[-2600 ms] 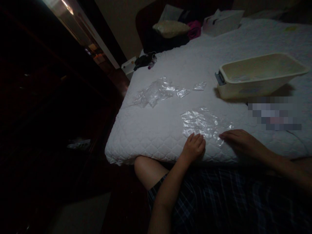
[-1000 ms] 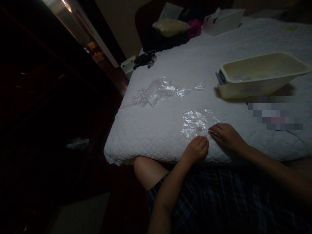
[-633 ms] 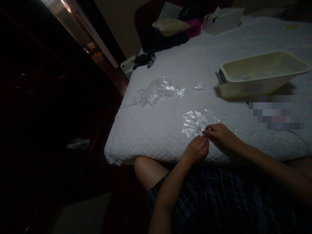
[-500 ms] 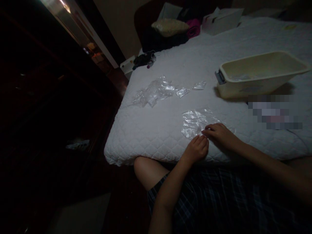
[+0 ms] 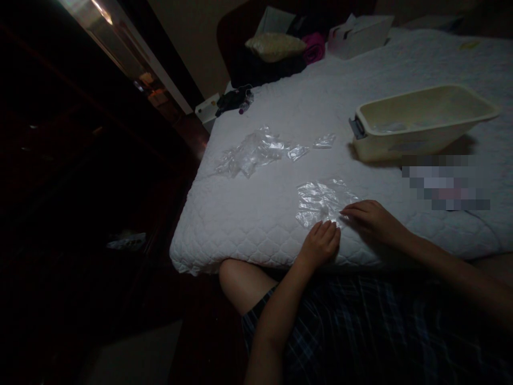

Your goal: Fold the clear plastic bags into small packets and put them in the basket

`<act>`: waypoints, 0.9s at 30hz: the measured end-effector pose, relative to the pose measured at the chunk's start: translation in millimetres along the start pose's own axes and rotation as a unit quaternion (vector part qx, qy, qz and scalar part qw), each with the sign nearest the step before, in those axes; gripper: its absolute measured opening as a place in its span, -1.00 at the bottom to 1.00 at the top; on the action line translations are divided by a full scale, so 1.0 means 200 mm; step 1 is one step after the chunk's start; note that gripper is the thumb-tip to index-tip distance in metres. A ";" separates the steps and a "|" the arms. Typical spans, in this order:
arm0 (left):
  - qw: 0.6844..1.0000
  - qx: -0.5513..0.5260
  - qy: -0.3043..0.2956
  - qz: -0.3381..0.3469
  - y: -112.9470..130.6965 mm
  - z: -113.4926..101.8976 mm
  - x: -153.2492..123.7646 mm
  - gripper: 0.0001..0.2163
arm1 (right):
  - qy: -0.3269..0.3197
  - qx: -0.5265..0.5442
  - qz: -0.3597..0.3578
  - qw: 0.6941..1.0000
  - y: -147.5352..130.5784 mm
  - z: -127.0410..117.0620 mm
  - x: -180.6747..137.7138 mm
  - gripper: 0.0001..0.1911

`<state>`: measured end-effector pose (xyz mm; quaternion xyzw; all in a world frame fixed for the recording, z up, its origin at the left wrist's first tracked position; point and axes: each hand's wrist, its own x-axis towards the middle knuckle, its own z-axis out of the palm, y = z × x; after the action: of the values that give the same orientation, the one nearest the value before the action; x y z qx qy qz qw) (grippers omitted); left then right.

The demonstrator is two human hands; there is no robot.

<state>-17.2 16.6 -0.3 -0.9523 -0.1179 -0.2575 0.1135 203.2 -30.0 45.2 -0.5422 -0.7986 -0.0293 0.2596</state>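
Observation:
A clear, crinkled plastic bag lies spread out near the bed's front edge. My left hand is at its near edge, fingers curled together on the plastic. Just to the right, my right hand has its thumb and fingers pinched at the bag's right part. A small gap separates the two hands. The exact grip of the fingertips is hard to see in the dim light. Farther back lie a heap of clear plastic bags and two small folded bags.
A cream plastic bin with a grey latch stands on the white quilted bed at right. In front of it is a blurred-out item with a cord. Behind are a white box, a magenta roll and a pale yellowish bag.
My right hand has moved slightly right, away from my left hand, opening a gap between the fingertips. My left hand stays at the bag's near edge. The view has shifted slightly.

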 end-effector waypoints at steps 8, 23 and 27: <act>0.999 -0.042 -0.015 -0.022 0.00 0.01 -0.01 -0.69 | 0.009 -0.014 0.084 0.996 0.14 -0.12 -0.17 -0.73; 0.996 -0.062 -0.033 -0.055 0.02 -0.01 0.06 -0.63 | 0.008 0.007 0.149 0.989 0.23 -0.15 -0.18 -0.70; 0.995 -0.067 -0.042 -0.063 0.02 0.00 0.05 -0.63 | -0.012 0.005 0.138 0.990 0.26 -0.16 -0.16 -0.66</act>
<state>-7.4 14.9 5.4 -0.9585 -0.1644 -0.2312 0.0279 269.3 -47.0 45.3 -0.6461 -0.7195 0.0175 0.2541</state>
